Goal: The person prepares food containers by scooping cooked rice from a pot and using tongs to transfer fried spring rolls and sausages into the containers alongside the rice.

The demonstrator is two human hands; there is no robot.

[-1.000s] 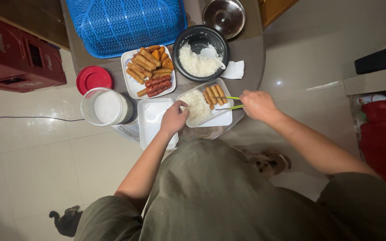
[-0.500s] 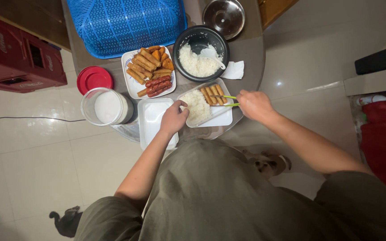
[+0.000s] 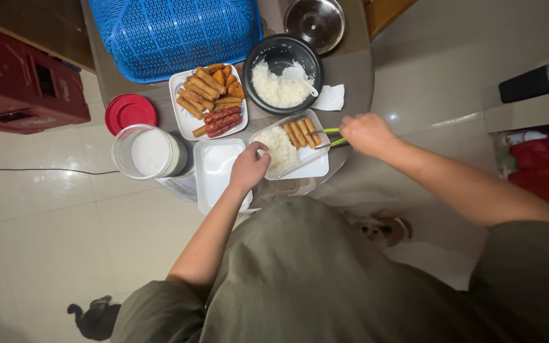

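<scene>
blue basket (image 3: 176,35) at the far edge of the round table (image 3: 354,73), the largest item present. nearer, one black pot (image 3: 283,65) holding rice with a white scoop in it, and one steel lid (image 3: 314,22) beyond it. one clear tub (image 3: 149,152) with white contents stands at the left edge, its red lid (image 3: 130,112) just behind. one square plate (image 3: 208,103) carries fried rolls, orange pieces and three red sausages. two white foam trays sit at the near edge: the empty tray (image 3: 218,171) on the left, the filled tray (image 3: 297,149) beside it on the right. filled tray holds a mound of rice at its left end and three browned rolls (image 3: 301,132) side by side next to the rice. left hand (image 3: 250,168) is loosely curled, fingertips touching the filled tray's left edge. right hand (image 3: 366,134) is closed around green-handled tongs (image 3: 330,138), tips parted narrowly and lying at the rolls. one white napkin (image 3: 330,98) lies right of the pot.
</scene>
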